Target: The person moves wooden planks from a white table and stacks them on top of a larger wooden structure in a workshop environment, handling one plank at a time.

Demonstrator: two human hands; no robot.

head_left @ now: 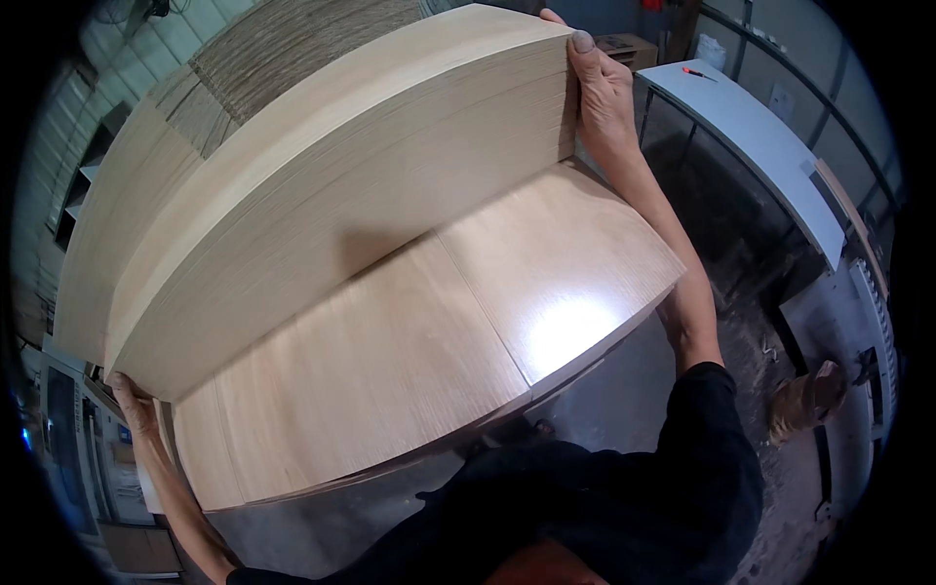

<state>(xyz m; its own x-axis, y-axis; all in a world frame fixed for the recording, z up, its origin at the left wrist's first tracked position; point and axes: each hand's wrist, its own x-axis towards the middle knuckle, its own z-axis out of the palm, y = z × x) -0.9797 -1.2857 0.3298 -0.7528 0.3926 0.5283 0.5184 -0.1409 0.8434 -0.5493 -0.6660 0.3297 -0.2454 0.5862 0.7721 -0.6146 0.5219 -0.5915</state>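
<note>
A tall, long stack of thin, light-coloured wood sheets (341, 195) stretches across the view, its layered edges showing as fine lines. My right hand (606, 97) grips its far right end, thumb pressed at the top corner and a fingertip showing behind. At the near left end, my left hand (136, 405) is closed around the lower corner; most of its fingers are hidden. In front of the stack lies a smooth wood-grain surface (390, 356) of sheets side by side with seams between them. A bright glare covers its right part.
Behind are more stacked wood sheets (292, 58), some darker grey-brown. At right stands a white table (756, 117) with a small red tool (698, 74) on it. A brown bag (807, 402) sits on the floor. Machinery (73, 429) stands at the left.
</note>
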